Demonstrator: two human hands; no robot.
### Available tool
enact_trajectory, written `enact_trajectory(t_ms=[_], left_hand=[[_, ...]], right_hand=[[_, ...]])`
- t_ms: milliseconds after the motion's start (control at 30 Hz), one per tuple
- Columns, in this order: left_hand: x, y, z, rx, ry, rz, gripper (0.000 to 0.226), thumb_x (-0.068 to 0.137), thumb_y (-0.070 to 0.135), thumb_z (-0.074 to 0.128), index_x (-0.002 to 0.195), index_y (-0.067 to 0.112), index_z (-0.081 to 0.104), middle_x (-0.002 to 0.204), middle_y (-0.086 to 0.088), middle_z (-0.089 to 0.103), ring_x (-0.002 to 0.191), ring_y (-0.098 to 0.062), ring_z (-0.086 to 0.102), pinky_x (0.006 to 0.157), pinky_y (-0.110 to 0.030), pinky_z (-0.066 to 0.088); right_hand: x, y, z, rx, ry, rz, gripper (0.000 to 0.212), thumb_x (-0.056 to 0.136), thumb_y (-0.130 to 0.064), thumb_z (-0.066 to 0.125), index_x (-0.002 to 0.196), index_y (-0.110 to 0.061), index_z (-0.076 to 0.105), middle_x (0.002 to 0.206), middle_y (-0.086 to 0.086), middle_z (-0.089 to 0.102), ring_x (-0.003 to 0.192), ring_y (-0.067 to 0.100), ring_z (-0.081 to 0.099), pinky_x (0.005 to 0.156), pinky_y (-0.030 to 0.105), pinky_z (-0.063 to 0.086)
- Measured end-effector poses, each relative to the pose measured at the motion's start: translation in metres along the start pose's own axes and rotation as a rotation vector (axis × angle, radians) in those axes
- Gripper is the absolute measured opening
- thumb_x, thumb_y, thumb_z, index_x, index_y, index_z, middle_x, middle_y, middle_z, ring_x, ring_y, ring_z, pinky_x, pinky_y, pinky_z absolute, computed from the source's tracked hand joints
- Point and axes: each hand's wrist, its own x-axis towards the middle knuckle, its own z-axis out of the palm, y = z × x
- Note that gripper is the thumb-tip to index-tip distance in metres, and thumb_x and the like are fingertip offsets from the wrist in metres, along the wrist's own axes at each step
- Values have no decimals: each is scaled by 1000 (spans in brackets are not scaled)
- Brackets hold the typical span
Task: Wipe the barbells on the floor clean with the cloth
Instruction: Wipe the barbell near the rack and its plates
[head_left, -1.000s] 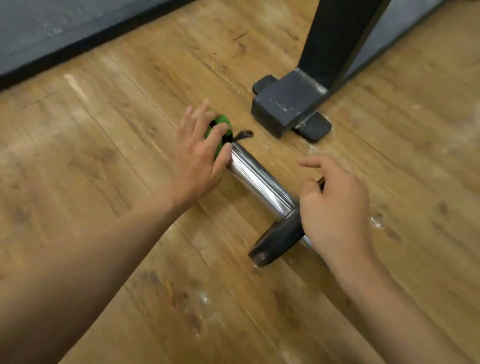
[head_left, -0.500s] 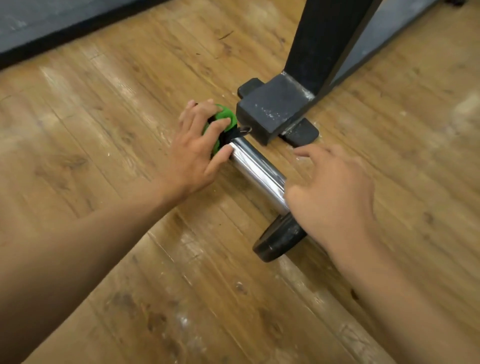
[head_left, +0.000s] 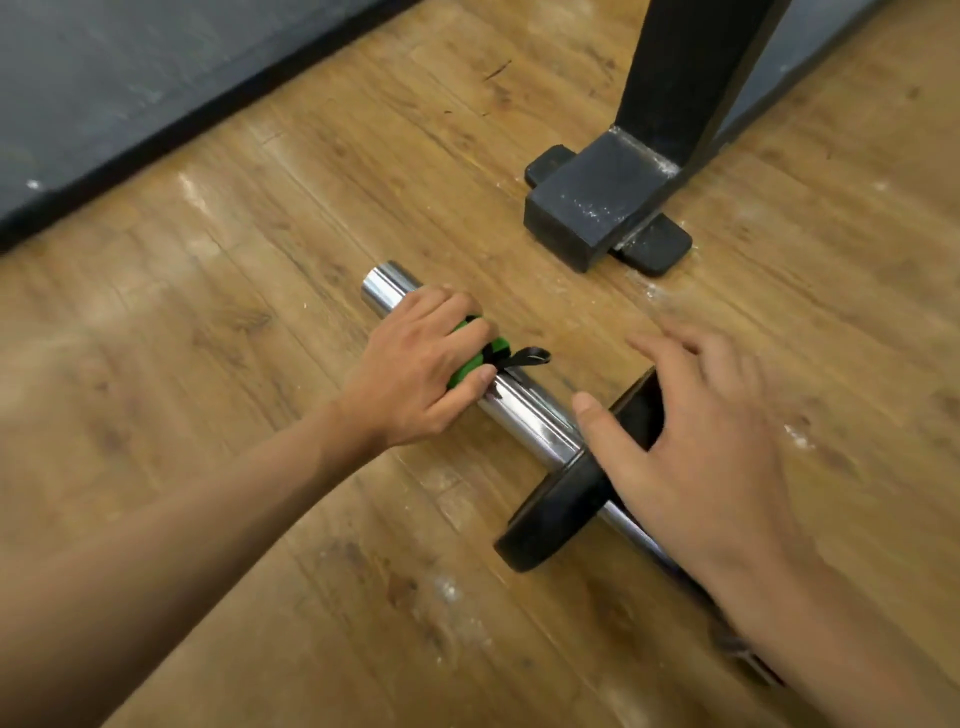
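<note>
A chrome barbell sleeve lies diagonally on the wooden floor, its bare end pointing up-left. A black collar plate sits on the bar lower right. My left hand grips a green cloth with a black tag, wrapped over the sleeve partway along. My right hand hovers with fingers spread, blurred, above the black plate; whether it touches the plate is unclear. The rest of the bar runs off under my right forearm.
A black metal rack leg with a square foot and rubber pad stands just beyond the bar. A dark grey mat borders the wood floor at top left.
My left hand has slid the green cloth from the sleeve's tip inward toward the plate, baring the chrome end. My right hand has lifted and spread its fingers over the plate.
</note>
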Motion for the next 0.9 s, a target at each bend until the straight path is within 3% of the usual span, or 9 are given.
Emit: enact_trajectory(t_ms=[100, 200, 333, 400, 567, 700, 833, 900], left_hand=[[-22, -12, -20, 6, -61, -73, 47, 105, 41, 35, 104, 5, 66, 102, -12, 60, 93, -31, 55, 87, -48, 43], [-47, -27, -37, 56, -125, -171, 49, 105, 45, 30, 99, 8, 63, 98, -9, 58, 89, -28, 53, 84, -49, 43], [-81, -11, -54, 95, -159, -288, 42, 103, 39, 35, 101, 8, 64, 102, -8, 58, 92, -29, 53, 87, -49, 43], [-95, 17, -58, 71, -224, -260, 41, 104, 37, 34, 104, 9, 64, 105, -8, 58, 93, -27, 52, 90, -48, 42], [-121, 80, -57, -28, -427, -119, 46, 108, 39, 25, 111, 13, 63, 108, -5, 56, 91, -22, 49, 91, -44, 43], [-159, 49, -76, 30, -468, -41, 55, 109, 43, 23, 121, 6, 64, 116, -12, 58, 100, -31, 54, 100, -46, 43], [-166, -15, -104, 180, -328, -386, 57, 108, 49, 22, 108, 9, 63, 104, -9, 57, 92, -30, 54, 91, -52, 44], [-161, -6, -97, 155, -310, -397, 46, 105, 43, 31, 106, 9, 63, 105, -9, 56, 94, -27, 51, 90, -49, 43]], right_hand=[[-41, -20, 19, 146, -53, -40, 76, 86, -68, 46, 147, -23, 54, 154, 2, 43, 147, 24, 33, 120, 43, 28], [-70, -29, 28, 153, 41, -145, 68, 91, -58, 51, 144, -15, 57, 147, 7, 50, 141, 30, 40, 124, 53, 23], [-80, -41, 34, 165, -35, -65, 81, 86, -68, 46, 152, -22, 47, 155, 6, 42, 148, 30, 33, 126, 55, 20], [-88, -49, 43, 220, -54, -74, 82, 85, -67, 47, 153, -20, 47, 156, 4, 42, 149, 25, 33, 127, 54, 18], [-129, -73, 66, 467, 27, 80, 87, 75, -62, 63, 149, -18, 49, 152, 0, 40, 143, 21, 37, 113, 49, 40], [-166, -84, 90, 332, 80, -172, 92, 74, -57, 72, 149, -7, 50, 159, 16, 38, 147, 38, 35, 115, 66, 33], [-179, -84, 100, 224, 116, -336, 97, 75, -61, 72, 148, -4, 47, 153, 22, 45, 146, 42, 38, 122, 65, 24], [-174, -81, 98, 237, 120, -324, 96, 77, -60, 70, 148, 0, 47, 152, 23, 46, 147, 41, 37, 121, 65, 26]])
